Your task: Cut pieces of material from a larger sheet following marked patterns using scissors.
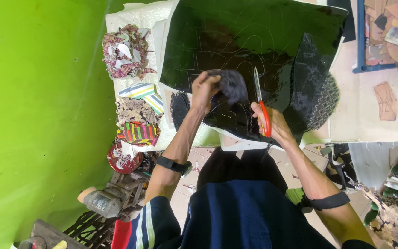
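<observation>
A person cuts a glossy black sheet (254,37) spread across a white counter (369,115), seen from above. The right hand (272,122) is closed around one pair of orange-handled scissors (261,103), blades pointing away into the sheet. The left hand (206,87) pinches a lifted flap of dark material (231,85) just beside the blades. The sheet looks thin, limp and probably slippery, best held close to the cut line. A piece of black lace (316,92) lies over its right edge. To the left sit four small stacks of patterned fabric scraps (125,50), though the view leaves that count uncertain, and one round red tin (123,159) at the counter's near end.
</observation>
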